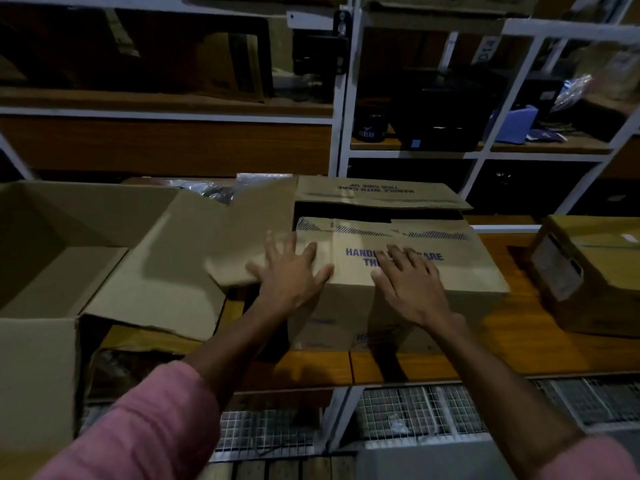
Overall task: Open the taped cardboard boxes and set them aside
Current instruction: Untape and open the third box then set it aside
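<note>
**Both palms on the printed carton, flaps already parted**

The carton printed "HANDLE WITH CARE" (398,271) sits in the middle of the wooden worktop (519,341), its top seam already apart: the far flap (377,194) is lifted back and a dark gap shows between it and the near flap. The left hand (289,271) lies flat on the carton's near left corner, fingers (273,242) spread and straight, overlapping the flap of the neighbouring box. The right hand (412,285) rests on the near flap over the lettering, fingers also spread, holding nothing.

The opening looks done for this carton, so the step in hand is probably shifting it aside (or perhaps pressing the near flap down first; the frame doesn't settle that). A large open box (52,265) stands just to the left, its flap reaching up against the carton, so there is little room that way. A smaller closed box (588,271) waits at the right, apart from the carton. Next, the hands would need a firmer hold on the carton's sides to slide or lift it.
</note>
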A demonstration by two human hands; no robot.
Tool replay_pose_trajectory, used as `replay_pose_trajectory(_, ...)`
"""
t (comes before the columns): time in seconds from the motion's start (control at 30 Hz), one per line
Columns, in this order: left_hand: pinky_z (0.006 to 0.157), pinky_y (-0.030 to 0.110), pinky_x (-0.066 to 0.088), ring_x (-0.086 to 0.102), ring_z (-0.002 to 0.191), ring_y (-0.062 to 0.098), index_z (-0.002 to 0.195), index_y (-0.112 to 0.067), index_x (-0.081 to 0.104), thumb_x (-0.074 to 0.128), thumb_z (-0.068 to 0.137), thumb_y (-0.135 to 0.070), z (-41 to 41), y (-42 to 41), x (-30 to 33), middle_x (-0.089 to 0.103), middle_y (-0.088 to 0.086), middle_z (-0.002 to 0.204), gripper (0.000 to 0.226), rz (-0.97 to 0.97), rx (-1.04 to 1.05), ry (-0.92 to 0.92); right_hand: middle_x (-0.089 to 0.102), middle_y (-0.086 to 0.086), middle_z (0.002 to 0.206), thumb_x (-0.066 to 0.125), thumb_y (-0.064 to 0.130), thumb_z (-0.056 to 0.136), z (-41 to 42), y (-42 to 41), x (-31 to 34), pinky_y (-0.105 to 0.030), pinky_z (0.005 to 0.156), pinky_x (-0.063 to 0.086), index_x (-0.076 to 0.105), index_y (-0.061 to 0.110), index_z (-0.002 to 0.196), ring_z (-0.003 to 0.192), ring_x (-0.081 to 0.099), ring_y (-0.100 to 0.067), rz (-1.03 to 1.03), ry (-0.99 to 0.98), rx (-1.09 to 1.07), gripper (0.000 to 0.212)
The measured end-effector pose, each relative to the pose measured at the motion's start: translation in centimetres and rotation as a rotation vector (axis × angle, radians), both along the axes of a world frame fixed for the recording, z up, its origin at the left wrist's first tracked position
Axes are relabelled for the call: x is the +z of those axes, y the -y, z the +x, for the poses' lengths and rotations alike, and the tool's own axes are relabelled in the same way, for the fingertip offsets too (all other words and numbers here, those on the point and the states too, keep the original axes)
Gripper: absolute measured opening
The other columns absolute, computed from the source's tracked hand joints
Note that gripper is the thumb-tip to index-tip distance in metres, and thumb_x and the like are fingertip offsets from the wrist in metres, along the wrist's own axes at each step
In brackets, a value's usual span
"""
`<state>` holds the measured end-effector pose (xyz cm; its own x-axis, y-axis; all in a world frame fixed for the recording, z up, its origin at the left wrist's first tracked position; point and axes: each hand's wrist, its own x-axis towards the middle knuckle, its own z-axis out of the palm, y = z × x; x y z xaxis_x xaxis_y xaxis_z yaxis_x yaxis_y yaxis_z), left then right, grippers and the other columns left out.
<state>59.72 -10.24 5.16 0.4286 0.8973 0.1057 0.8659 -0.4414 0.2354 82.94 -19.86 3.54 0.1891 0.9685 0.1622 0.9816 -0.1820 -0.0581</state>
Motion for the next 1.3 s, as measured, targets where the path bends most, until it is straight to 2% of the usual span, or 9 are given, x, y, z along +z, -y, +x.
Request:
replay_pose_trajectory(0.27, 0.106, 0.077, 0.019, 0.016, 0.149, 0.038, 0.15, -0.038, 0.029, 0.031, 0.094, -0.067, 1.1, -0.8, 0.0, 0.02, 0.006, 0.164, 0.064, -0.039, 0.067, 0.029, 0.037, -0.007, 0.153, 0.024, 0.068, 0.091, 1.3, -3.6, 3.4, -0.051, 0.109, 0.024, 0.046, 0.033, 0.143, 0.138, 0.031, -0.032, -0.015, -0.098, -0.018, 0.067)
replay_pose_trajectory(0.47, 0.115, 0.074, 0.014, 0.017, 0.152, 0.037, 0.155, -0.024, 0.023, 0.037, 0.098, -0.06, 3.8, -2.8, 2.7, 0.014, 0.009, 0.168, 0.069, 0.038, 0.01, 0.073, 0.032, -0.014, 0.154, 0.027, 0.072, 0.097, 2.9, -9.1, 4.7, -0.058, 0.118, 0.013, 0.037, 0.03, 0.148, 0.143, 0.025, -0.037, -0.08, -0.147, -0.045, 0.067)
replay_pose_trajectory(0.6, 0.117, 0.071, 0.01, 0.016, 0.154, 0.036, 0.159, -0.02, 0.02, 0.028, 0.103, -0.058, 5.9, -3.6, 7.9, 0.018, 0.013, 0.167, 0.068, 0.125, -0.017, 0.088, 0.059, -0.01, 0.097, 0.035, 0.058, 0.103, 3.4, -8.9, 10.8, -0.047, 0.089, 0.045, 0.063, 0.018, 0.092, 0.097, 0.058, -0.032, 0.26, -0.273, -0.04, 0.049)
replay_pose_trajectory(0.7, 0.106, 0.06, 0.039, 0.065, 0.096, 0.029, 0.106, -0.016, 0.062, 0.026, 0.107, -0.048, 6.6, -2.3, 12.9, 0.067, 0.012, 0.102, 0.048, 0.336, 0.014, 0.119, 0.062, -0.01, 0.07, 0.047, 0.045, 0.104, 4.0, -7.0, 16.7, -0.036, 0.059, 0.044, 0.067, 0.009, 0.078, 0.064, 0.059, -0.03, 0.293, -0.283, 0.001, 0.049)
replay_pose_trajectory(0.8, 0.068, 0.037, 0.051, 0.055, 0.067, 0.018, 0.079, -0.017, 0.053, 0.043, 0.106, -0.042, 6.5, -0.9, 17.1, 0.058, 0.003, 0.078, 0.038, 0.139, -0.029, 0.03, 0.069, -0.002, 0.092, 0.061, 0.037, 0.1, 3.6, -3.7, 21.4, -0.036, 0.069, 0.054, 0.073, 0.02, 0.094, 0.082, 0.064, -0.02, -0.109, -0.288, 0.04, 0.021)
replay_pose_trajectory(0.93, 0.1, 0.04, 0.047, 0.058, 0.109, 0.021, 0.122, -0.019, 0.057, 0.05, 0.104, -0.039, 5.6, 1.2, 18.7, 0.061, 0.003, 0.112, 0.028, -0.348, -0.339, -0.161, 0.059, 0.007, 0.113, 0.061, 0.032, 0.1, 1.5, -0.3, 20.8, -0.035, 0.085, 0.05, 0.068, 0.031, 0.118, 0.1, 0.056, -0.013, -0.404, -0.34, 0.074, 0.02)
replay_pose_trajectory(1.0, 0.094, 0.034, 0.047, 0.059, 0.111, 0.021, 0.128, -0.021, 0.057, 0.044, 0.106, -0.036, 5.3, 3.1, 17.0, 0.062, 0.004, 0.122, 0.029, -0.517, -0.436, -0.13, 0.058, 0.009, 0.116, 0.059, 0.035, 0.1, 0.2, 0.6, 18.2, -0.035, 0.089, 0.052, 0.062, 0.032, 0.129, 0.104, 0.057, -0.012, -0.471, -0.305, 0.074, 0.03)
replay_pose_trajectory(1.2, 0.082, 0.037, 0.045, 0.058, 0.101, 0.024, 0.13, -0.014, 0.056, 0.045, 0.106, -0.034, 5.5, 6.2, 9.0, 0.061, 0.009, 0.122, 0.033, -0.318, -0.39, -0.173, 0.06, 0.002, 0.134, 0.053, 0.037, 0.102, -2.1, 3.5, 10.5, -0.038, 0.102, 0.046, 0.056, 0.025, 0.139, 0.121, 0.057, -0.019, -0.359, -0.309, 0.142, 0.039)
replay_pose_trajectory(1.3, 0.086, 0.039, 0.04, 0.055, 0.121, 0.033, 0.136, -0.013, 0.052, 0.046, 0.104, -0.044, 4.9, 6.0, 5.4, 0.057, 0.013, 0.137, 0.045, -0.232, -0.357, -0.184, 0.06, -0.006, 0.123, 0.058, 0.033, 0.098, -2.5, 4.6, 7.5, -0.04, 0.096, 0.047, 0.065, 0.02, 0.127, 0.115, 0.056, -0.024, -0.224, -0.277, 0.182, 0.032)
